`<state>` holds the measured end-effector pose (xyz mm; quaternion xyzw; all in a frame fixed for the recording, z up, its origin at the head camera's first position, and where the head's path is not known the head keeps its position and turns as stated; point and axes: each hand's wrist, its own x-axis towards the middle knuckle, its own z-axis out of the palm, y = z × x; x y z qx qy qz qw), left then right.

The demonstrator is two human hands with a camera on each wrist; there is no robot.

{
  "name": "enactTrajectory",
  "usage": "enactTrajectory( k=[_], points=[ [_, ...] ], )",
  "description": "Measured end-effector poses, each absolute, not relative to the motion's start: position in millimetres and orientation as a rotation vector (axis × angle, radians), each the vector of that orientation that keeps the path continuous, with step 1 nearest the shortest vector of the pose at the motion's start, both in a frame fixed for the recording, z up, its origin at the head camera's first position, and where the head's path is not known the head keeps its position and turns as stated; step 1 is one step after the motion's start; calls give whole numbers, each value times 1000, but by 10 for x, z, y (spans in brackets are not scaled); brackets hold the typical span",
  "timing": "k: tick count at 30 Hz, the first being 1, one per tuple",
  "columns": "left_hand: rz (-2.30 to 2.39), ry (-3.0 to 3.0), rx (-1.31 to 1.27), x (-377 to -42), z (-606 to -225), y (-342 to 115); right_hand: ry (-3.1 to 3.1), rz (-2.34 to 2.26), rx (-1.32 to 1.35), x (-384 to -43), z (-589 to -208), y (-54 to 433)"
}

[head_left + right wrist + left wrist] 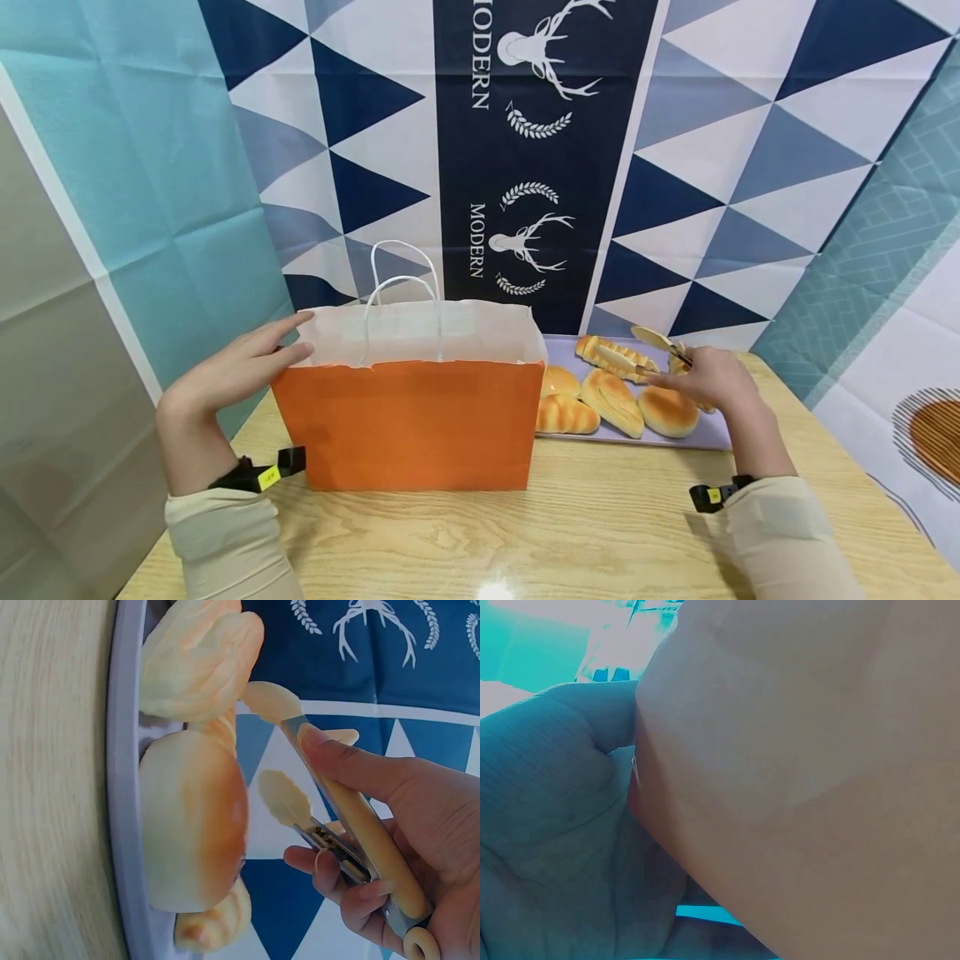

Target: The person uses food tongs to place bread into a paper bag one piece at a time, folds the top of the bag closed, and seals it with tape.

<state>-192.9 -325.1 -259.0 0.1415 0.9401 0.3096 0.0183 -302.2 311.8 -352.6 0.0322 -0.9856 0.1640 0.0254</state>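
Observation:
An orange paper bag (412, 425) with a white inside and white handles stands upright on the table, its mouth open. My left hand (225, 371) holds the upper left side of the bag, thumb at the front corner and fingers toward the back. In my right hand (716, 379) is a pair of cream-tipped tongs (367, 832), their arms spread with nothing between the tips. The tongs hang over a lilac tray (708, 433) of bread. On it lie a round bun (667, 412), an oval loaf (613, 402), a ridged roll (566, 415) and a long twisted loaf (600, 350).
The bag hides the tray's left end. Behind the table (420, 542) hangs a patterned cloth (375, 167) with triangles and deer heads. A teal and beige cloth (150, 150) closes off the left side.

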Motion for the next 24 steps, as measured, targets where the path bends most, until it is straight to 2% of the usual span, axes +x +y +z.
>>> enactTrajectory(
  k=[24],
  points=[
    [963, 2926, 442, -1912, -2589, -3232, -3112, 457, 49, -3104, -3681, 3203]
  ],
)
